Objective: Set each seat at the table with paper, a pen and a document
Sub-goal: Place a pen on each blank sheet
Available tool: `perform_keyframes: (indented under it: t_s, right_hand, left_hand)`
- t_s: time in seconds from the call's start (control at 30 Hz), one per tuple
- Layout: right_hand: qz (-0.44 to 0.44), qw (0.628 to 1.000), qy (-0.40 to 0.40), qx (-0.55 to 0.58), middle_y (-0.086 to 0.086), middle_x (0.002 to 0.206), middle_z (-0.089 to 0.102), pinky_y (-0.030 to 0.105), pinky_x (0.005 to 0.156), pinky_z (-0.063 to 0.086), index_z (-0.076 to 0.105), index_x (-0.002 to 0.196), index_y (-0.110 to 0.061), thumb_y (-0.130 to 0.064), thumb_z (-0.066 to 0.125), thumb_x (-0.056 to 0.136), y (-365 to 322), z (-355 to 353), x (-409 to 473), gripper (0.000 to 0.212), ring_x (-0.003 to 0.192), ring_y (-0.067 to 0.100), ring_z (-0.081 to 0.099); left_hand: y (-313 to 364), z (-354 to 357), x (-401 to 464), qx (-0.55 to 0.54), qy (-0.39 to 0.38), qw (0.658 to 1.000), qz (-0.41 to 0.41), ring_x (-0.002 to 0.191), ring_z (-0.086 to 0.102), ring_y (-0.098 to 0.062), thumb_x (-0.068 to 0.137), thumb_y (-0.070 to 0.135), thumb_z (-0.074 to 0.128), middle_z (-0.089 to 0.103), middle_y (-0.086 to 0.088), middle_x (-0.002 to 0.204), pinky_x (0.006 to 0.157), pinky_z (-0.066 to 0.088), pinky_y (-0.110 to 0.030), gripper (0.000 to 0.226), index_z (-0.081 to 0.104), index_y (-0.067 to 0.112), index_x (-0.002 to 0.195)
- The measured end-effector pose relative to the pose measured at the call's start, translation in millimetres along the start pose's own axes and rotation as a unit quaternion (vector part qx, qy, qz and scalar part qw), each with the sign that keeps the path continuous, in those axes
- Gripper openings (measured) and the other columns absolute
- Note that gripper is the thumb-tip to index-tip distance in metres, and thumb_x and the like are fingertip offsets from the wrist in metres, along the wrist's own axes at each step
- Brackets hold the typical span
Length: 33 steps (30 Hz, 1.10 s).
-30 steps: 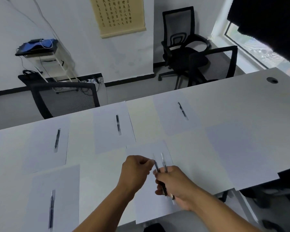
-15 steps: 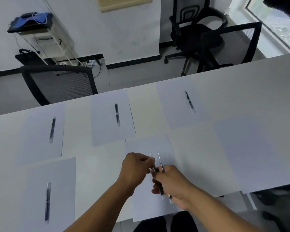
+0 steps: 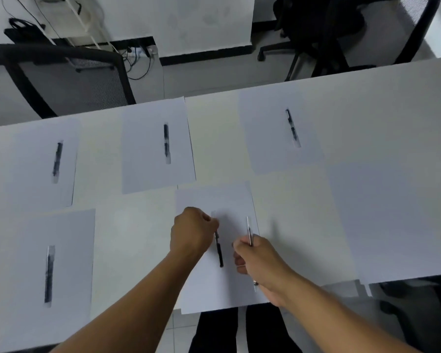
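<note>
**Two hands, one pen each**

The left hand (image 3: 192,231) pinches a black pen (image 3: 219,250) with curled fingers; the pen points down from its fingertips onto the paper sheet (image 3: 214,200). Just right of it, the right hand (image 3: 259,261) grips a second pen (image 3: 249,230), which sticks up past its fingers.

Soft, dim daylight, faint shadows, motion blur, wide-angle bending at edges

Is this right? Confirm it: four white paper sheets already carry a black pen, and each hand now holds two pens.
Wrong on the hands. In the head view the left hand pinches one black pen and the right hand holds one pen. Four white paper sheets do carry pens.
</note>
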State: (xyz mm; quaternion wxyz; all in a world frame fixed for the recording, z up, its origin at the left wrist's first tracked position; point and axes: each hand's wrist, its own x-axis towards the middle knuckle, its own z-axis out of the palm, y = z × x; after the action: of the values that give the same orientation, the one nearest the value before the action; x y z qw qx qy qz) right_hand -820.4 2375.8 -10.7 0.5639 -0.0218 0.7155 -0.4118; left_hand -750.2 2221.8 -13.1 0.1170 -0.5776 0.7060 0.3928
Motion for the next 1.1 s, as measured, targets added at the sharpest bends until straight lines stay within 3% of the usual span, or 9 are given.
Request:
perform_keyframes:
  t_s: [0.1, 0.17, 0.33, 0.47, 0.57, 0.8, 0.97, 1.1]
  right_hand:
    - [-0.001, 1.0, -0.006, -0.003, 0.007, 0.078, 0.034, 0.042, 0.073, 0.027, 0.033, 0.073, -0.012, -0.008, 0.042, 0.098, 5, -1, 1, 0.027, 0.076, 0.026, 0.029]
    - [-0.004, 1.0, -0.006, -0.005, 0.007, 0.077, 0.032, 0.042, 0.072, 0.028, 0.03, 0.074, -0.017, -0.008, 0.042, 0.097, 6, -2, 1, 0.028, 0.074, 0.025, 0.03]
    - [-0.01, 1.0, -0.011, 0.01, 0.01, 0.079, 0.031, 0.04, 0.07, 0.028, 0.035, 0.077, -0.001, -0.006, 0.043, 0.096, 11, -4, 1, 0.021, 0.079, 0.028, 0.029]
    - [-0.001, 0.999, -0.015, 0.032, 0.007, 0.08, 0.041, 0.038, 0.071, 0.038, 0.05, 0.082, -0.015, -0.01, 0.048, 0.098, 10, -7, 0, 0.018, 0.076, 0.023, 0.037]
    - [0.002, 0.998, -0.009, 0.054, 0.008, 0.079, 0.049, 0.031, 0.069, 0.045, 0.057, 0.089, -0.016, -0.009, 0.051, 0.101, 11, -10, 0, 0.016, 0.075, 0.021, 0.047]
    - [0.008, 0.996, 0.011, 0.084, 0.004, 0.077, 0.061, 0.028, 0.068, 0.053, 0.065, 0.091, -0.01, -0.01, 0.053, 0.102, 3, -15, -3, 0.017, 0.071, 0.018, 0.057]
    - [-0.003, 0.997, 0.023, 0.076, 0.004, 0.075, 0.062, 0.027, 0.067, 0.053, 0.066, 0.094, -0.009, -0.01, 0.052, 0.103, -15, -13, -9, 0.017, 0.069, 0.019, 0.057]
    - [-0.014, 0.998, 0.037, 0.057, 0.004, 0.073, 0.06, 0.032, 0.065, 0.054, 0.067, 0.104, -0.006, -0.015, 0.052, 0.104, -32, -8, -13, 0.018, 0.066, 0.02, 0.055]
  left_hand:
    - [-2, 9, 4, 0.028, 0.003, 1.0, -0.008, 0.046, 0.052, -0.023, 0.09, 0.022, 0.072, 0.05, 0.002, 0.049, 0.052, 0.038, -0.023, 0.043, 0.048, 0.016, 0.054]
    - [-2, 12, 6, 0.041, 0.005, 0.999, -0.007, 0.048, 0.051, -0.025, 0.09, 0.021, 0.071, 0.05, 0.001, 0.051, 0.051, 0.036, -0.024, 0.043, 0.047, 0.016, 0.055]
    - [-2, 16, 10, 0.056, 0.018, 0.998, -0.01, 0.059, 0.063, -0.029, 0.091, 0.021, 0.07, 0.065, -0.006, 0.064, 0.057, 0.046, -0.028, 0.027, 0.062, 0.008, 0.07]
    - [-2, 18, 10, 0.071, 0.023, 0.997, -0.005, 0.069, 0.069, -0.027, 0.094, 0.019, 0.069, 0.07, -0.004, 0.073, 0.061, 0.049, -0.03, 0.015, 0.068, 0.01, 0.082]
    - [-4, 19, 9, 0.076, 0.027, 0.997, -0.006, 0.073, 0.069, -0.025, 0.095, 0.02, 0.07, 0.07, -0.002, 0.076, 0.066, 0.052, -0.032, 0.011, 0.069, 0.013, 0.087]
    - [-5, 10, 10, 0.055, 0.022, 0.998, -0.005, 0.076, 0.07, -0.025, 0.095, 0.031, 0.075, 0.07, 0.001, 0.078, 0.069, 0.049, -0.031, 0.015, 0.067, 0.021, 0.088]
    - [-1, -7, 8, 0.028, 0.029, 0.999, 0.034, 0.072, 0.071, -0.024, 0.097, 0.038, 0.075, 0.073, 0.001, 0.077, 0.066, 0.052, -0.031, 0.022, 0.066, 0.023, 0.083]
    - [9, -19, 0, 0.003, 0.027, 0.997, 0.073, 0.067, 0.067, -0.018, 0.099, 0.039, 0.073, 0.07, 0.004, 0.073, 0.061, 0.045, -0.028, 0.027, 0.065, 0.021, 0.081]
